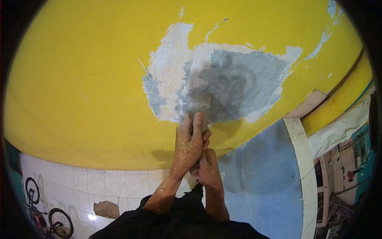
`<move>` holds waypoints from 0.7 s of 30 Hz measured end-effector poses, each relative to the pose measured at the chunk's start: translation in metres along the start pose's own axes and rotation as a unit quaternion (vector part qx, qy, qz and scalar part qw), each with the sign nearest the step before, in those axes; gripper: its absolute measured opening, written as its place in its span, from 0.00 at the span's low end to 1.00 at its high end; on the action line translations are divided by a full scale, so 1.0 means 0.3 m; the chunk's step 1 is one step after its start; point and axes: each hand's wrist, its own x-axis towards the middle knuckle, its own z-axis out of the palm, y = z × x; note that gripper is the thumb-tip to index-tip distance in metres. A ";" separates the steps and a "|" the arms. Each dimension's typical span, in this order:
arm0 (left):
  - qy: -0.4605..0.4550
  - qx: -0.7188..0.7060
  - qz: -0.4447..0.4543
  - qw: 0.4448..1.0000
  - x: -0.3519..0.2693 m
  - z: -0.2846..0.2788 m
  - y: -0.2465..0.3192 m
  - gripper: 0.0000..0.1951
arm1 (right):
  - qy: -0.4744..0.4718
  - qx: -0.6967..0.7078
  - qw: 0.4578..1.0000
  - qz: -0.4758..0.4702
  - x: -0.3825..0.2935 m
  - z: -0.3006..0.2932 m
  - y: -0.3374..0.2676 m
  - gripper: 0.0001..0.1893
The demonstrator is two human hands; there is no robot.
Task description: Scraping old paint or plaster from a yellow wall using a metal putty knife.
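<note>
My left hand (191, 137) grips a putty knife (199, 101) with a wide metal blade, thumb along its face. The blade's edge lies at a bare patch of the yellow wall (89, 89), where white underlayer (171, 59) and grey plaster (253, 77) show. Just below, my right hand (209, 170) is closed at the lower end of the tool; the handle is mostly hidden by the fingers. Pale yellow flakes cling to both forearms and hands. A thin crack with chipped paint runs up from the patch.
White floor tiles (74, 182) lie at the lower left, with a broken brown spot (106, 209) and a bicycle (44, 215). On the right are a blue surface (259, 179), a pale ledge (307, 179), a whitish sheet (337, 137) and a dark-edged opening with clutter beyond.
</note>
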 end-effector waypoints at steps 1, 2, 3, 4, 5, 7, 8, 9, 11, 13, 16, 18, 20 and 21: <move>-0.014 0.045 0.010 0.999 0.005 0.000 0.021 0.17 | -0.003 0.008 1.000 0.013 -0.001 0.006 -0.003 0.17; -0.029 0.091 0.020 0.995 0.010 0.001 0.039 0.19 | -0.003 0.010 1.000 0.014 0.009 0.015 -0.008 0.17; -0.027 0.092 0.016 0.995 0.001 -0.002 0.032 0.19 | 0.000 0.016 1.000 0.025 0.011 0.020 -0.019 0.18; -0.030 0.079 -0.002 0.996 -0.010 -0.005 0.024 0.19 | 0.002 0.022 0.999 0.035 0.007 0.021 -0.024 0.18; -0.035 0.068 -0.015 0.997 -0.003 -0.013 0.024 0.18 | 0.003 0.024 0.999 0.034 0.008 0.024 -0.015 0.18; -0.035 0.093 -0.001 0.995 0.021 -0.016 0.030 0.18 | 0.016 0.049 0.998 0.032 0.001 0.028 0.008 0.19; -0.034 0.116 0.013 0.993 0.031 -0.017 0.033 0.18 | 0.017 0.050 0.998 0.030 0.016 0.029 0.007 0.19; -0.031 0.116 0.010 0.993 0.021 -0.014 0.027 0.18 | 0.016 0.042 0.998 0.038 0.019 0.020 0.000 0.19; -0.034 0.074 -0.007 0.997 0.010 -0.009 0.020 0.18 | 0.016 0.036 0.998 0.044 0.011 0.019 -0.005 0.18; -0.031 0.094 0.002 0.995 0.025 -0.011 0.022 0.18 | 0.026 0.044 0.997 0.051 -0.007 0.032 -0.010 0.18; -0.033 0.100 -0.002 0.994 0.009 -0.017 0.033 0.18 | 0.008 0.019 1.000 0.009 0.036 0.017 0.013 0.17; -0.036 0.085 -0.011 0.996 0.016 -0.024 0.026 0.18 | 0.009 0.051 0.998 0.024 0.018 0.032 0.004 0.17; -0.028 0.086 -0.004 0.996 0.030 -0.027 0.008 0.18 | 0.010 0.083 0.996 0.039 0.017 0.045 -0.018 0.17; -0.028 0.087 -0.005 0.996 0.036 -0.023 0.017 0.18 | 0.006 0.077 0.996 0.033 0.036 0.046 -0.036 0.17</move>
